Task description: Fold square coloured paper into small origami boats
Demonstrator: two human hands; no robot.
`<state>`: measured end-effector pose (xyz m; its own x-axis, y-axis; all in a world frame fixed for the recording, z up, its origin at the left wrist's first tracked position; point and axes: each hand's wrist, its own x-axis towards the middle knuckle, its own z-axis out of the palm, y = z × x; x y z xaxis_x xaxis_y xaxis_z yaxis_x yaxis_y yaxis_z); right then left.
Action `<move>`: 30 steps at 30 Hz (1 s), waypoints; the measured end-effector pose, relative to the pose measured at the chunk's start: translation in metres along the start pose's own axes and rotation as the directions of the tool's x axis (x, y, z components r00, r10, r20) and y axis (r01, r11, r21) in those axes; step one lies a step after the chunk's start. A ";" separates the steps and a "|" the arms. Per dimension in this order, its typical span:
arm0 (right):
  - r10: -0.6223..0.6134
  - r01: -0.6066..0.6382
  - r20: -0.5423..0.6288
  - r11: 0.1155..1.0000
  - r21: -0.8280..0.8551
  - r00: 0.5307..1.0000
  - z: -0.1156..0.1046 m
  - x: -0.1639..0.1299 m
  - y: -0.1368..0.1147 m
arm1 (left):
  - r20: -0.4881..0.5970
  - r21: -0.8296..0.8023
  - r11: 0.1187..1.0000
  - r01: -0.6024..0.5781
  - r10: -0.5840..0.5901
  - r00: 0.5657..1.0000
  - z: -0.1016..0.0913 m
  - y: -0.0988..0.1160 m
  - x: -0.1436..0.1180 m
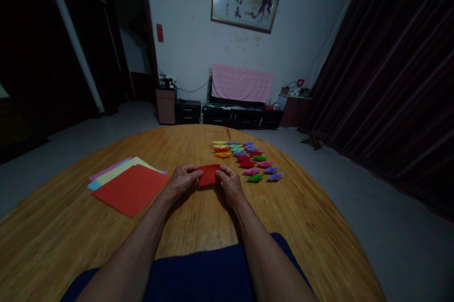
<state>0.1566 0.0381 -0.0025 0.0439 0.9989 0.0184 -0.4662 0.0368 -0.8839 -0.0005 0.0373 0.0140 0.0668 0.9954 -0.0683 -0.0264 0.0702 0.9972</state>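
Note:
A folded red paper lies on the round wooden table straight ahead of me. My left hand pinches its left edge and my right hand pinches its right edge. Both hands rest on the tabletop with the paper between them. To the left lies a stack of flat coloured paper sheets, a red sheet on top. Beyond and to the right of my hands, several small folded paper shapes in many colours lie in rows.
Past the table's far edge stand a low dark TV cabinet with a pink cloth over it and a framed picture on the wall. A dark curtain hangs at the right. A dark doorway opens at the left.

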 end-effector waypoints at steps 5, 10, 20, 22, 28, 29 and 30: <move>0.014 -0.014 -0.011 1.000 0.011 1.000 0.003 -0.004 -0.005 | -0.016 0.024 1.000 -0.011 0.012 1.000 0.000 0.001 -0.001; 0.018 -0.018 -0.015 1.000 -0.004 1.000 0.004 -0.005 -0.006 | -0.029 0.038 0.999 -0.017 0.018 0.999 0.000 0.002 -0.002; 0.020 -0.021 -0.015 0.999 -0.025 1.000 0.002 -0.002 -0.001 | -0.027 0.018 1.000 -0.001 0.002 1.000 0.001 0.001 -0.003; 0.021 -0.022 -0.013 0.999 -0.027 1.000 0.001 -0.002 -0.001 | -0.023 0.029 1.000 0.000 0.001 1.000 0.000 0.001 -0.002; -0.016 0.018 0.016 0.991 -0.134 1.000 -0.001 -0.001 0.001 | -0.062 0.054 0.999 -0.003 0.006 0.998 0.000 0.000 0.001; -0.037 0.039 0.017 0.985 -0.166 0.999 -0.001 0.000 0.002 | -0.066 0.045 0.999 -0.012 0.015 0.998 0.000 -0.001 0.001; -0.059 0.061 0.016 0.979 -0.196 0.998 -0.001 0.001 0.004 | -0.070 0.035 0.999 -0.024 0.027 0.997 0.000 -0.003 0.002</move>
<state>0.1561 0.0391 -0.0065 0.0572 0.9953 0.0780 -0.2805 0.0910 -0.9555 -0.0001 0.0388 0.0114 -0.0041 0.9990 -0.0438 0.0069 0.0439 0.9990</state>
